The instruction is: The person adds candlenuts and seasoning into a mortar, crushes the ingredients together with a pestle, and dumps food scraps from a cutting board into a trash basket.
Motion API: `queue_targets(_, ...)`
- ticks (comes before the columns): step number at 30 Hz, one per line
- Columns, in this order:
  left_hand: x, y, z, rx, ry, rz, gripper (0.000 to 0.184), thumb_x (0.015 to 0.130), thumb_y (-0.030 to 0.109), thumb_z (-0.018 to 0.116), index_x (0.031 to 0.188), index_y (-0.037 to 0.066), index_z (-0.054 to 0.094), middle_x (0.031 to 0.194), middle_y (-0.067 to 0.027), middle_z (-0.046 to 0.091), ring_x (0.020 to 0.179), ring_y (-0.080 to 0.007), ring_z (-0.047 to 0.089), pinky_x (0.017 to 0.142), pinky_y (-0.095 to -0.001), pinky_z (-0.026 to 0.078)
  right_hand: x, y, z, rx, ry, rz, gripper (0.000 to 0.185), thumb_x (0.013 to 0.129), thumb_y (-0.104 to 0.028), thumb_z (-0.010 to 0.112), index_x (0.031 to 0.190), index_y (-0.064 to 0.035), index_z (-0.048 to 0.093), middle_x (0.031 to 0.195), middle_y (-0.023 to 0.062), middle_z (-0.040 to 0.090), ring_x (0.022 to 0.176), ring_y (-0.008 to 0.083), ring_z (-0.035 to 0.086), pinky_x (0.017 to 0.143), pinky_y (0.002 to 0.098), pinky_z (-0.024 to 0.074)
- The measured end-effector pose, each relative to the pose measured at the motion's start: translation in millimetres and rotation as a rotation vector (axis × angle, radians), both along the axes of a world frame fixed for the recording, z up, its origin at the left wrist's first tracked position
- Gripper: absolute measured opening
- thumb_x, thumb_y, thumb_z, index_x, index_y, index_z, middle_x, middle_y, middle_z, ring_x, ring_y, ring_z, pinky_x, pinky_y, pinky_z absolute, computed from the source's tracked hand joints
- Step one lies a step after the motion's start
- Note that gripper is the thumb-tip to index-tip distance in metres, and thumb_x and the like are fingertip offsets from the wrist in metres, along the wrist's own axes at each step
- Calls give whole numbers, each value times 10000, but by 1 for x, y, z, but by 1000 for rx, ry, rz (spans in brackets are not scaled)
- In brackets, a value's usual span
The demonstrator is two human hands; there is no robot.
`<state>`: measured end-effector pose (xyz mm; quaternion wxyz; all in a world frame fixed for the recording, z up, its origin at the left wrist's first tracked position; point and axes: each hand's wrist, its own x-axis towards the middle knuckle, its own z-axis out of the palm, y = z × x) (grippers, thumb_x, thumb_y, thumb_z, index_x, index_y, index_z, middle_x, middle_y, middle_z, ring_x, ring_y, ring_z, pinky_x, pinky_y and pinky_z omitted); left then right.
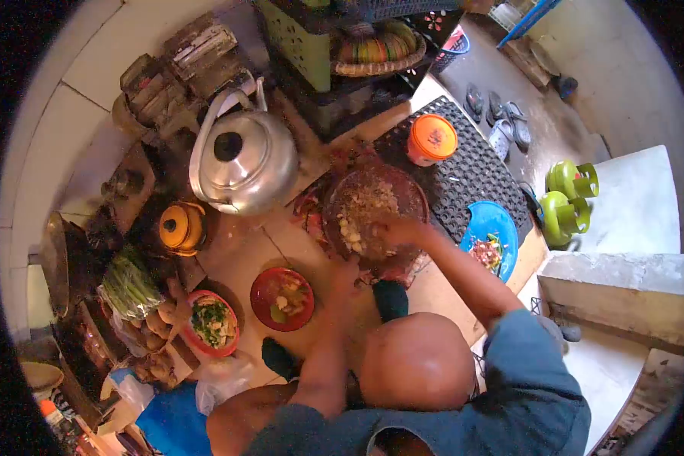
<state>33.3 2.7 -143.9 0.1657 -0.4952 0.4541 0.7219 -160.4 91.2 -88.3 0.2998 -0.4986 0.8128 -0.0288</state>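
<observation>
A wide dark stone mortar [342, 194] stands on the floor in front of the person, with crushed pale food and several whitish pieces in it. Over its right part is my right hand [397, 232], its fingers bent down toward the food; whatever they hold is hidden. My left hand [343, 273] is at the mortar's near edge, blurred, its fingers not clear. A red plate [260, 299] with some food and something green lies left of my left forearm. Further left is a red-rimmed bowl [232, 342] of chopped greens and pale pieces.
A large metal kettle [262, 163] and a small orange pot [182, 228] stand at the left. Bundled greens [131, 285] lie below them. On the right are a black mat [471, 182], an orange tub [432, 140], a blue plate [509, 228] and green gas cylinders [558, 219].
</observation>
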Motion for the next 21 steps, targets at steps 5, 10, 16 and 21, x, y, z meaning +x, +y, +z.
queue_targets(5,7,9,4,-16,78,53,416,892,225,521,1236,24,402,1031,-135,601,727,-235,630,421,-359,473,51,6,44,76,34,-273,506,897,-372,485,1368,-213,393,1293,209,498,1134,370,534,1004,469,380)
queue_targets(10,4,2,-19,-72,60,13,457,874,263,539,1224,-6,421,1022,-152,595,765,-258,625,436,-385,476,-74,-27,-2,-69,-147,-18,527,896,-382,487,1379,-200,379,1357,201,432,1132,373,534,1004,424,391)
queue_targets(16,-4,16,-76,-615,237,35,514,853,310,560,1208,-42,442,1011,-172,589,811,-286,617,455,-417,481,70,6,9,-446,639,-254,472,876,-349,506,1322,-202,461,1263,225,509,1056,357,575,816,467,498)
queue_targets(21,7,14,-41,-41,57,17,423,880,288,549,1182,9,446,877,-160,595,685,-268,626,407,-383,458,-57,-32,-5,15,-674,-588,472,891,-396,488,1309,-178,472,1049,233,616,941,370,618,770,492,510)
